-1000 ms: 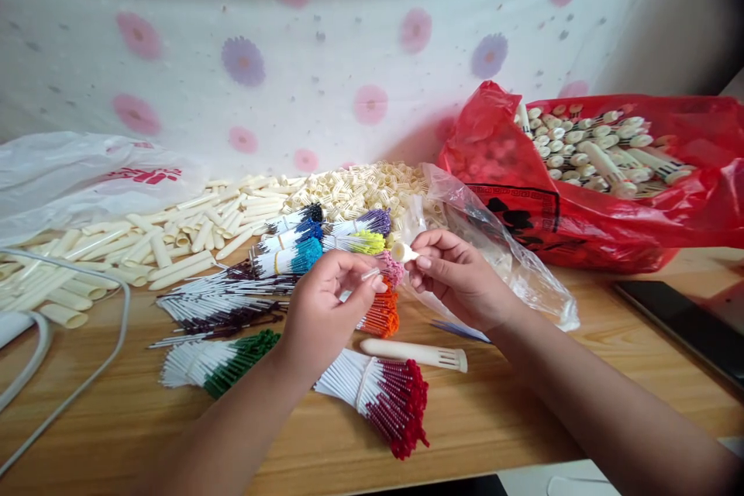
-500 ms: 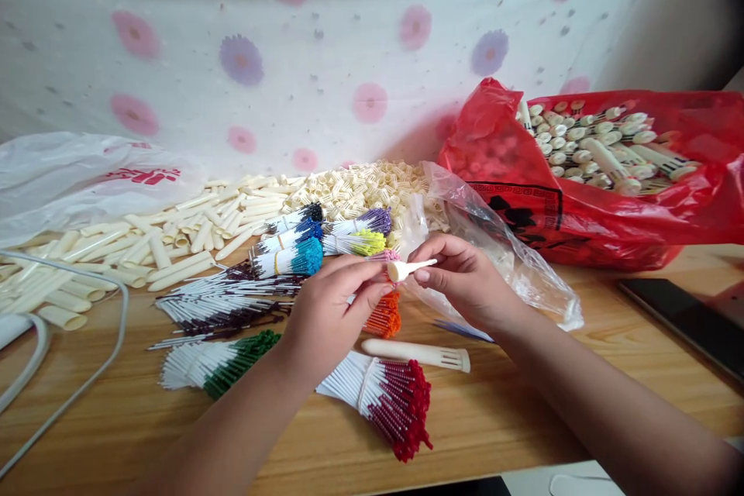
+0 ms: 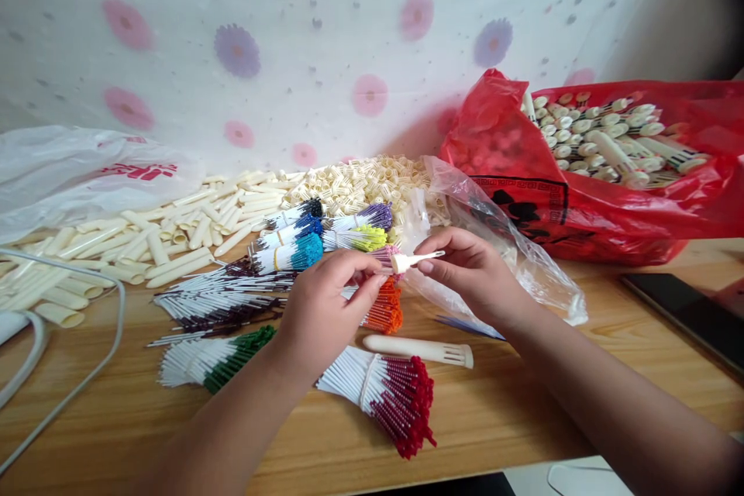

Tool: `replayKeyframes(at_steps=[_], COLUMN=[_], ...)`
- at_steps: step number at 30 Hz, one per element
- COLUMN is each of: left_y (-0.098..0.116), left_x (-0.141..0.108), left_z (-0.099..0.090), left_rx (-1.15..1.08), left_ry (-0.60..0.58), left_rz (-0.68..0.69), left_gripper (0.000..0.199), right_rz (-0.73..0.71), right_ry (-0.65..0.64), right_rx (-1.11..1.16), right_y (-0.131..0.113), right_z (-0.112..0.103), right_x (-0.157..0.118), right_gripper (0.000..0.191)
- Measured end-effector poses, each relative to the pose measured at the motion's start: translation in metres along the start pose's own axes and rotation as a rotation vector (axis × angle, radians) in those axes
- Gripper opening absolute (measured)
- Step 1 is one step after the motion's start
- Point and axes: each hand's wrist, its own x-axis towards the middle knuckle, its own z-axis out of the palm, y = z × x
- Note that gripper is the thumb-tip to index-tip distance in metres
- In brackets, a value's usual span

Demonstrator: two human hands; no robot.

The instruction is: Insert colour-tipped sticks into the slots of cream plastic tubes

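Note:
Between my two hands is a small cream plastic pen part (image 3: 402, 263), wide and round at its left end, with thin prongs at its right. My right hand (image 3: 473, 270) pinches it by the prongs with thumb and forefinger. My left hand (image 3: 331, 298) is closed in a pinch beside the wide end; whatever its fingertips hold is too small to make out. Below lies a long cream pen barrel (image 3: 418, 351) with slots at one end. A banded bundle of dark red-tipped refills (image 3: 384, 399) rests nearby, and orange refills (image 3: 384, 306) show behind my left hand.
Green (image 3: 215, 360), brown (image 3: 226, 298), turquoise (image 3: 291, 252) and other refills lie leftward. Behind are piles of cream barrels (image 3: 174, 232) and small pronged parts (image 3: 366, 182). A red bag (image 3: 511, 170) of pens, a clear bag (image 3: 523, 267) and a dark flat device (image 3: 686, 318) are rightward.
The small pen part has turned slightly, its prongs now showing apart. My left fingertips have drawn a little away from its wide end. The camera view has shifted slightly.

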Motion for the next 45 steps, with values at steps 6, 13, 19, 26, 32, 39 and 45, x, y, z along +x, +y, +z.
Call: replayKeyframes(at_steps=[6, 13, 19, 26, 32, 39, 45], left_y=[0.0, 0.0, 0.0, -0.004, -0.006, -0.005, -0.008], left_x=[0.001, 0.002, 0.001, -0.001, -0.002, 0.002, 0.002], left_z=[-0.002, -0.003, -0.003, -0.004, -0.005, -0.007, -0.006], left_rx=[0.016, -0.007, -0.041, -0.027, -0.001, -0.055, -0.075], left_ry=[0.002, 0.006, 0.009, 0.008, -0.026, -0.008, -0.112], left_rz=[0.074, 0.109, 0.112, 0.221, 0.293, 0.209, 0.065], left_gripper=[0.007, 0.007, 0.007, 0.005, 0.007, 0.007, 0.016], right_rz=[0.038, 0.091, 0.133, 0.22, 0.217, 0.096, 0.015], right_ry=[-0.038, -0.018, 0.012, -0.007, -0.071, -0.147, -0.062], right_rx=[-0.022, 0.051, 0.112, 0.006, -0.195, -0.05, -0.106], right_y=[0.002, 0.004, 0.011, 0.009, 0.009, 0.007, 0.008], right_z=[-0.002, 0.001, 0.002, 0.003, 0.002, 0.003, 0.0], right_x=[-0.002, 0.0, -0.001, -0.003, -0.007, -0.005, -0.005], right_gripper=[0.017, 0.016, 0.011, 0.017, 0.041, 0.016, 0.008])
